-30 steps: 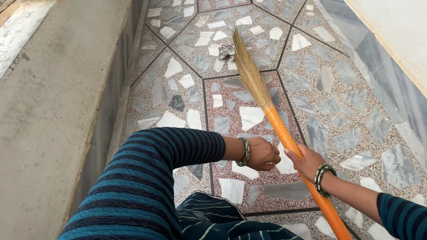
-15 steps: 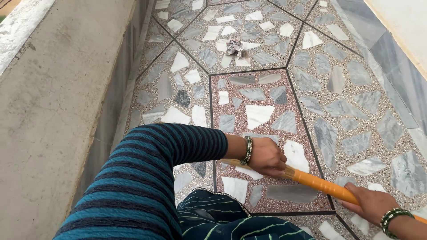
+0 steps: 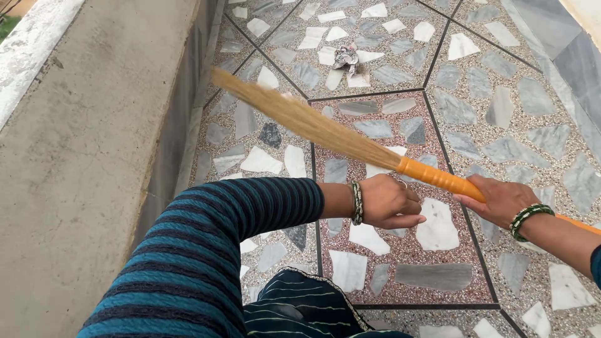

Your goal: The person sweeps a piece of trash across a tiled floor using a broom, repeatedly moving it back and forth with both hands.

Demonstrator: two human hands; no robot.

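Right hand: the right hand (image 3: 501,200), at the right of the frame, has its fingers wrapped tight around the orange handle of the grass broom (image 3: 350,141); green bangles sit on the wrist.
Left hand: the left hand (image 3: 388,201), mid-frame, is loosely curled with fingers drawn together, holding nothing, just below the handle and not visibly touching it; a ring and dark bangles show, and the striped blue sleeve (image 3: 213,250) fills the lower left.
Broom: it slants from the right hand up toward the upper left, its straw bristles fanning out beside the wall.
Floor: the mosaic stone floor (image 3: 476,119) shows grey and white chips set in dark-lined panels.
Litter: a crumpled paper scrap (image 3: 345,57) lies at the top centre, well apart from the bristles.
Wall: a plain concrete parapet (image 3: 81,156) runs along the left.
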